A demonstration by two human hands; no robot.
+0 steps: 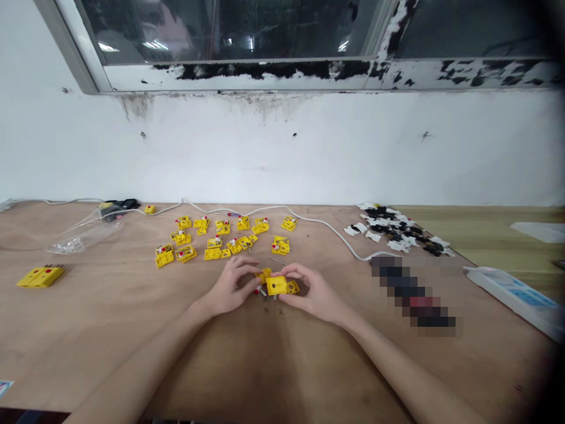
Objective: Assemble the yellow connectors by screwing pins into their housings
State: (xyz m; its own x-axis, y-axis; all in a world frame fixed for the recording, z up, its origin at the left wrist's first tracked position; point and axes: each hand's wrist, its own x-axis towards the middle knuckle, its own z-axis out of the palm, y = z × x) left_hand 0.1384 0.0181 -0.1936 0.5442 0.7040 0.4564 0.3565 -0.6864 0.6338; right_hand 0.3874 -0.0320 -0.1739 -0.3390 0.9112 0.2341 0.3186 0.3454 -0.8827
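Note:
My right hand (311, 291) pinches a yellow plastic housing cover (276, 285) with a small dark hole in it, thumb below and fingers above. My left hand (232, 285) is curled with its fingertips closed at another yellow plastic piece (263, 274), just left of the cover. Close beside my right fingertips is a small yellow plate with holes (292, 287). Under the hands lie a red-and-white part (258, 290) and small metal pieces (280, 312), partly hidden. A thin metal rod (277, 260) lies just beyond.
Several yellow part sets (214, 253) lie in rows behind my hands. Two yellow assembled units (40, 276) and a clear plastic bag (75, 241) are left. A white cable (326, 227) runs along the wall; black-and-white pieces (392, 227) and a power strip (516, 297) are right.

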